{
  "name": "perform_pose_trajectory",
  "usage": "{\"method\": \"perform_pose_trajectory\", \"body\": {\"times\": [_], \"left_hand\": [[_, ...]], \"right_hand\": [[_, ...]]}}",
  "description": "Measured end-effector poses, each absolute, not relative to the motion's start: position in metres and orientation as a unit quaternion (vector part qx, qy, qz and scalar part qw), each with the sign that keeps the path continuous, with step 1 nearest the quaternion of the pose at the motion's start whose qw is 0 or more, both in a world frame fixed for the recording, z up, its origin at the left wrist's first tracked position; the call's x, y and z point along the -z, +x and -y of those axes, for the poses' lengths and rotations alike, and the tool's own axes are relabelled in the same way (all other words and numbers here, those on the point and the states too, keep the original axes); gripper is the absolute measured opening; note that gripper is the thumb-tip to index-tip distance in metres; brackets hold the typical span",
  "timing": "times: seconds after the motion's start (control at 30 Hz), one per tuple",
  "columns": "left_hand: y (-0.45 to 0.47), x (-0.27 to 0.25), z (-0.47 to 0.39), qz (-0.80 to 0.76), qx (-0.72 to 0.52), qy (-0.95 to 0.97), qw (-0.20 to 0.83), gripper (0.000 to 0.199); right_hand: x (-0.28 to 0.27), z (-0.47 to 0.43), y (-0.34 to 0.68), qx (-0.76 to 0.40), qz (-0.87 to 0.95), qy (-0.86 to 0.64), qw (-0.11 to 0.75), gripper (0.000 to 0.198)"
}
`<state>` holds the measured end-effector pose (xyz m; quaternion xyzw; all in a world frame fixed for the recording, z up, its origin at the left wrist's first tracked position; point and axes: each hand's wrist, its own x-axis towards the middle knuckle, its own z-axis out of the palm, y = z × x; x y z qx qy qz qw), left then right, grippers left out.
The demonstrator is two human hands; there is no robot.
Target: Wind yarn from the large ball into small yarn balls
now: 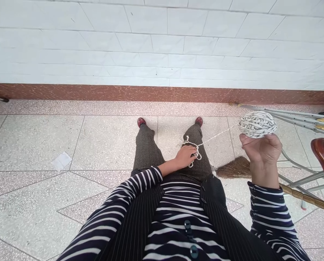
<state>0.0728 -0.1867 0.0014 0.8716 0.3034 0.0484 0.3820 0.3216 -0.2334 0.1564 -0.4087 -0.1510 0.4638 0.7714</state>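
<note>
From where I stand, I can't read any words, labels, brands, numbers or signs on anything here.

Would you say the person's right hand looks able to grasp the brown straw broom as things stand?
Probably not until freed: the right hand holds the ball of black-flecked white cord. Otherwise the way looks fairly open; the brown straw broom seems near, partly hidden behind the wrist in this view.
</note>
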Motion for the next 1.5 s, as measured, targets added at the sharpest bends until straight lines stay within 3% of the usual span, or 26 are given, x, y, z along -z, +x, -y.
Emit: {"method": "perform_pose_trajectory", "body": {"times": [0.27,0.37,0.53,0.67,0.8,0.9,1.17,1.4,1.5], "left_hand": [[0.022,-0.015,0.141,-0.306,-0.128,0.929,0.165,0.030],[0.021,-0.008,0.148,-0.239,-0.126,0.953,0.139,0.035],[0.025,0.014,0.189,-0.099,-0.093,0.949,0.283,0.030],[0.032,0.025,0.188,-0.266,-0.142,0.834,0.463,0.031],[0.050,0.038,0.169,-0.456,-0.221,0.562,0.654,0.024],[0.055,0.049,0.162,-0.524,-0.214,0.417,0.711,0.027],[0.042,0.046,0.154,-0.416,-0.097,0.772,0.470,0.028],[0.040,0.022,0.139,-0.431,0.010,0.821,0.374,0.019],[0.042,0.009,0.140,-0.378,-0.019,0.881,0.284,0.022]], "right_hand": [[-0.139,0.229,0.347,-0.441,0.099,-0.386,0.804,0.032],[-0.132,0.230,0.349,-0.431,0.083,-0.411,0.799,0.025],[-0.124,0.236,0.345,-0.420,0.056,-0.455,0.783,0.028],[-0.121,0.236,0.344,-0.420,0.046,-0.466,0.778,0.028],[-0.125,0.231,0.345,-0.422,0.051,-0.464,0.777,0.022],[-0.129,0.229,0.347,-0.424,0.071,-0.462,0.776,0.018],[-0.129,0.225,0.341,-0.422,0.069,-0.471,0.771,0.019],[-0.133,0.214,0.338,-0.439,0.083,-0.463,0.765,0.022],[-0.134,0.211,0.341,-0.436,0.083,-0.469,0.763,0.020]]}}
